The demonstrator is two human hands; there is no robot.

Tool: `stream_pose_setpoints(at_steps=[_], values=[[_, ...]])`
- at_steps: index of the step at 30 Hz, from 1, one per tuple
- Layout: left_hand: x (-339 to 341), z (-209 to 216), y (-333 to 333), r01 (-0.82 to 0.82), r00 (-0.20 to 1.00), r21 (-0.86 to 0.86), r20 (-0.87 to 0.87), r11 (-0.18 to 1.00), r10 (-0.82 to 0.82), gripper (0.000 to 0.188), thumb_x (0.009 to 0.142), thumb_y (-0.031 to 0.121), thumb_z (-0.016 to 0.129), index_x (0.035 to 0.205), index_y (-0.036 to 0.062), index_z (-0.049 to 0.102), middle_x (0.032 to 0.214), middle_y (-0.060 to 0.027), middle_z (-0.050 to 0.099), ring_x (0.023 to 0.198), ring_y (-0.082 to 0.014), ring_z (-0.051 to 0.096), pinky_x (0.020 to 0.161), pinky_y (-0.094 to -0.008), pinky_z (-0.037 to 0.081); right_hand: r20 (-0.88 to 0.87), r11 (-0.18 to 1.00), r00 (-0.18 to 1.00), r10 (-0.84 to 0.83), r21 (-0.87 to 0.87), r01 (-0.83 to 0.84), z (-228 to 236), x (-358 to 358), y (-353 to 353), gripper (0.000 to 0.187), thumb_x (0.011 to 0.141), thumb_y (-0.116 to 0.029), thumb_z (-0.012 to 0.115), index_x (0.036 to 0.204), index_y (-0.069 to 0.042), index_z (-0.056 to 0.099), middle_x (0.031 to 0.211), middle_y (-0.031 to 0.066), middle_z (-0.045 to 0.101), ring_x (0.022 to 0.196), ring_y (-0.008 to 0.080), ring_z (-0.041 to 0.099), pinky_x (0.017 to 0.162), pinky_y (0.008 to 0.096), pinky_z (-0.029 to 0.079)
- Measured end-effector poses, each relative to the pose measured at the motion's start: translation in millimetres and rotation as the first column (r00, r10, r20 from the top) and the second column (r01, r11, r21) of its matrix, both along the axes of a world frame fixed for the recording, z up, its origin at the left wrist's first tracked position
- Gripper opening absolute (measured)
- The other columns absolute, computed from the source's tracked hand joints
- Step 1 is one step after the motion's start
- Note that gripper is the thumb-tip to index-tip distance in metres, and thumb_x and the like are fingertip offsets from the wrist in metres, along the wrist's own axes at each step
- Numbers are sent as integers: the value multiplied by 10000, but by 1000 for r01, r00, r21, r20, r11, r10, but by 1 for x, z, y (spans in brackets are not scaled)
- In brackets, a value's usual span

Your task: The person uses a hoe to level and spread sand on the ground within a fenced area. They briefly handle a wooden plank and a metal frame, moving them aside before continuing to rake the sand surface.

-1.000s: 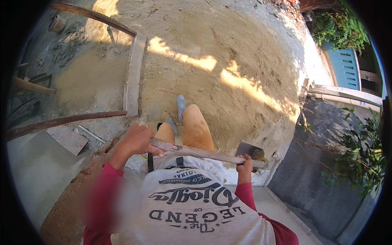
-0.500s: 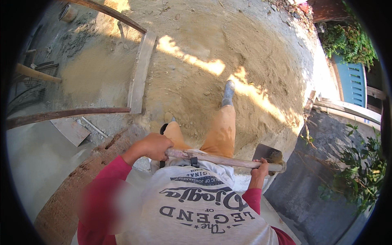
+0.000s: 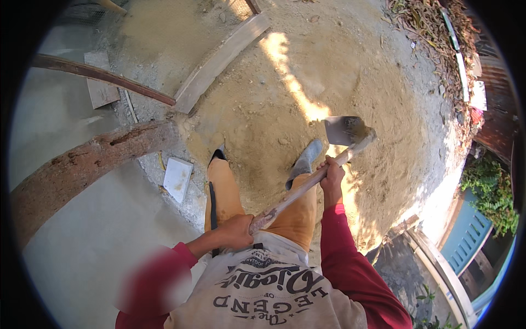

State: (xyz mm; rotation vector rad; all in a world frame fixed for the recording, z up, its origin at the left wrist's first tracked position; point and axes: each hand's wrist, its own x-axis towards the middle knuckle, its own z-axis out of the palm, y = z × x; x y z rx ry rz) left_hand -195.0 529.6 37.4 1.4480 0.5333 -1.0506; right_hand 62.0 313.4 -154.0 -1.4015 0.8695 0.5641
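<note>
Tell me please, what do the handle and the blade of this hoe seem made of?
Handle: probably wood, pale and bare-looking, by its streaky, worn surface.
Blade: likely metal, dark grey and dirt-stained, by its thin, flat, smooth-looking sheet.

Your hoe handle is matt, worn-looking wood, its blade smooth-looking metal; your shirt is matt cloth, and the sand is rough and grainy.

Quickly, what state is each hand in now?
Left hand: closed on the long pale wooden handle.
Right hand: closed on it, nearer the flat grey metal blade.
</note>
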Motion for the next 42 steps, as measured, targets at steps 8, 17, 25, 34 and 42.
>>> stream_pose_setpoints(at_steps=[8, 17, 25, 34, 42], values=[[45, -185, -96, -561, 823, 166, 12, 811, 568, 254, 766, 57, 652, 971, -64, 564, 724, -159, 623, 620, -253, 654, 561, -414, 506, -89, 749, 761, 642, -140, -648, -183, 43, 139, 200, 856, -21, 641, 990, 28, 500, 731, 92, 566, 525, 187, 588, 435, 338, 506], [107, -289, -2, -962, 270, -81, -395, 260, 878, 93, 783, -26, 616, 774, 8, 530, 591, -77, 549, 414, -167, 530, 353, -348, 429, -31, 173, 193, 981, -321, -931, -278, 37, 292, 656, 854, -47, 574, 1433, 10, 272, 940, 273, 645, 603, 335, 686, 503, 428, 572], [29, -217, -42, -960, 215, 28, -563, 279, 798, 153, 787, -11, 641, 743, 50, 507, 587, -52, 535, 414, -156, 521, 355, -334, 416, -149, 55, 128, 981, -418, -907, -323, -85, 194, 704, 839, -19, 503, 1484, -5, 221, 916, 264, 615, 536, 318, 637, 434, 445, 530], [27, -150, -94, -866, 368, 58, -600, 497, 710, 148, 825, 21, 639, 728, 39, 528, 580, -55, 537, 411, -139, 498, 371, -305, 386, -399, 160, 293, 869, -333, -929, -318, -121, 59, 541, 830, -68, 587, 1293, 88, 355, 1094, 297, 561, 593, 335, 646, 496, 461, 551], [112, -95, -82, -822, 479, -28, -576, 569, 663, 171, 924, 145, 669, 899, 18, 557, 688, -64, 563, 545, -144, 576, 459, -301, 461, -489, 590, 459, 742, 152, -793, -222, -42, 63, 224, 857, -52, 622, 1036, 62, 549, 743, 160, 596, 551, 263, 607, 506, 388, 524]])
